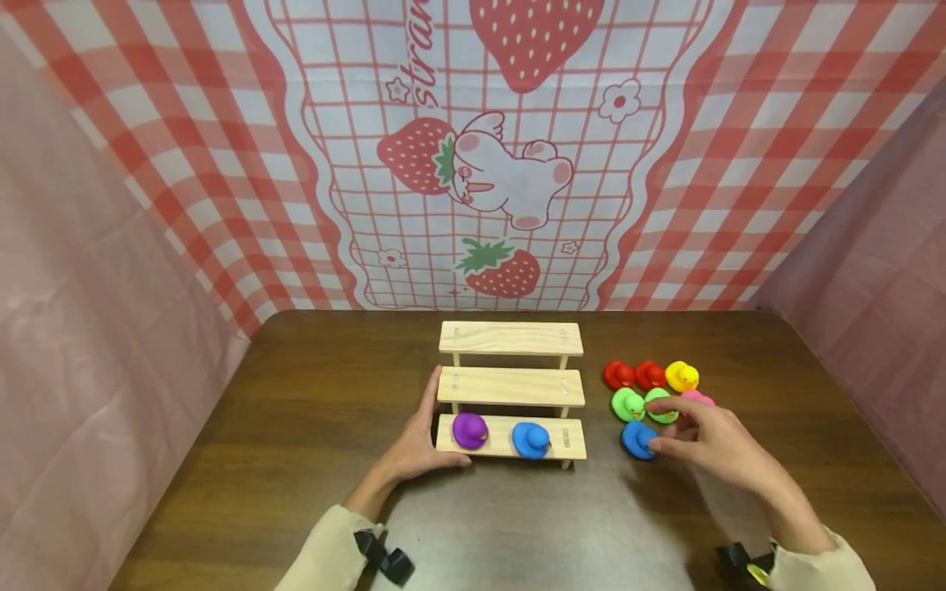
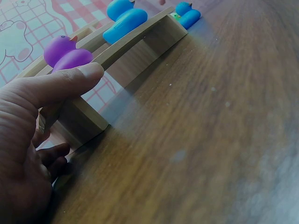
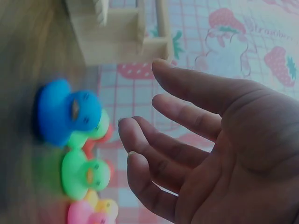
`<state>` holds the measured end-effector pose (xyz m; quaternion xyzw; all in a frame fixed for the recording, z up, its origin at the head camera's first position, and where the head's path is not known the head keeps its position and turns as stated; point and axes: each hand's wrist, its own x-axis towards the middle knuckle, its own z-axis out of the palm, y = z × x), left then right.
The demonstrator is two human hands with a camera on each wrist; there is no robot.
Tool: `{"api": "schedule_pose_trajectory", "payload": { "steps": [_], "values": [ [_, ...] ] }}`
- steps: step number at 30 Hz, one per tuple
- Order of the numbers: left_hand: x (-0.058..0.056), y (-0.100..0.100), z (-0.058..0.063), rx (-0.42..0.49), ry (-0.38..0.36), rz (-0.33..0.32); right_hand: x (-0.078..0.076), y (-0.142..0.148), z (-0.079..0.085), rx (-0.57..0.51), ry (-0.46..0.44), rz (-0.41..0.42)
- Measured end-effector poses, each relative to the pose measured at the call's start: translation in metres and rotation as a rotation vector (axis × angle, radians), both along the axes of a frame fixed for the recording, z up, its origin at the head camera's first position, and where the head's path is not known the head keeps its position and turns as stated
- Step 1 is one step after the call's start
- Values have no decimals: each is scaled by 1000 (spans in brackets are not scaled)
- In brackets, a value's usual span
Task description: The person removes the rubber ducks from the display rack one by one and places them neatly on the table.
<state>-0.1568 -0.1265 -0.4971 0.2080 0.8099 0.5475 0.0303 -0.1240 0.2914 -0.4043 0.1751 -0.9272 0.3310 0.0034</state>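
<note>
My left hand holds the left end of a three-tier wooden shelf. Its thumb lies along the front edge of the lowest step in the left wrist view. On that step sit a purple rubber duck and a blue rubber duck, side by side. To the right of the shelf, my right hand hovers beside another blue duck on the table. Its fingers are loosely bent with a gap to that duck, and nothing is between them.
Beyond the right hand are two red ducks, a yellow duck, two green ducks and a partly hidden pink duck. The brown wooden table meets a strawberry-patterned cloth at the back.
</note>
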Motion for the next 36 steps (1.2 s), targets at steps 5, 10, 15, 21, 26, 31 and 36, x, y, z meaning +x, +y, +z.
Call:
{"api": "schedule_pose_trajectory", "payload": {
  "steps": [5,10,15,21,26,31,36],
  "values": [
    [1,0,0,-4,-10,5,-5,-15,7,-62,-42,82],
    [2,0,2,-3,-22,5,-8,-31,9,-140,-43,156],
    [2,1,3,-3,-31,5,-11,-43,10,-116,-58,172],
    [1,0,1,7,-28,7,-15,-55,10,-116,-66,219],
    [0,0,0,7,-23,2,-16,-65,7,-125,-73,279],
    [0,0,0,7,-23,5,-18,-72,0,-133,-80,323],
    [1,0,1,10,-22,3,-19,-80,-6,-118,-110,340]
  ]
}}
